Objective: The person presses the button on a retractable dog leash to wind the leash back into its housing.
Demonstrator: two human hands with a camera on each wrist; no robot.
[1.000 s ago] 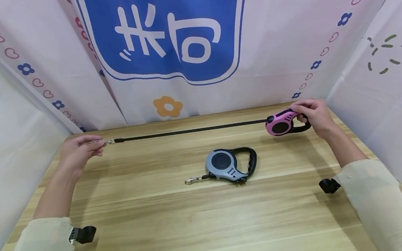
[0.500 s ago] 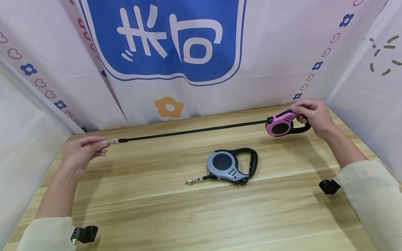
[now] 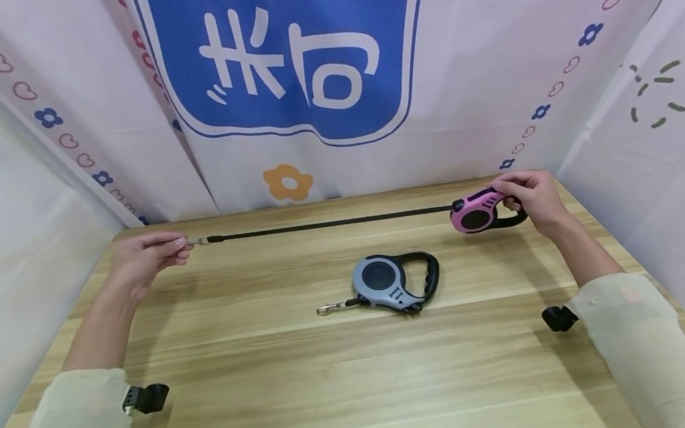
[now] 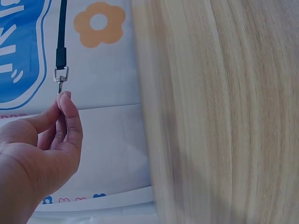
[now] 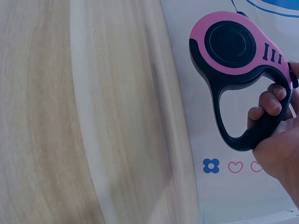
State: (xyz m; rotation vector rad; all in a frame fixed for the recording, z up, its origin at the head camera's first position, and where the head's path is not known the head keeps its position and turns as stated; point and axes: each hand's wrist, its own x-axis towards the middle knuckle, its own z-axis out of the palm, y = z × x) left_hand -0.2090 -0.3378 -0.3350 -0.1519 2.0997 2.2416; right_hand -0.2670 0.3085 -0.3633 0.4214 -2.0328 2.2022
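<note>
A pink and black retractable dog leash point(image 3: 475, 219) is in my right hand point(image 3: 533, 200), whose fingers curl round the black handle point(image 5: 266, 128) in the right wrist view. From its casing a black strap point(image 3: 331, 224) runs out straight and taut to the left, above the table. At the strap's far end, my left hand point(image 3: 145, 262) pinches the metal snap hook point(image 4: 60, 77) between thumb and fingers; the fingertips hide part of the hook. Between my hands and nearer to me lies a grey-blue retractable leash point(image 3: 378, 275), its own small hook point(image 3: 329, 308) pointing left.
The wooden table point(image 3: 333, 391) reaches back to a white cloth backdrop point(image 3: 460, 95) with a blue sign and printed flowers. White cloth walls point(image 3: 5, 203) stand at both sides. A small black camera sits at each wrist.
My left hand and the hook have shifted slightly to the right. The right hand and the pink leash have moved barely to the left. The grey-blue leash stays on the table.
</note>
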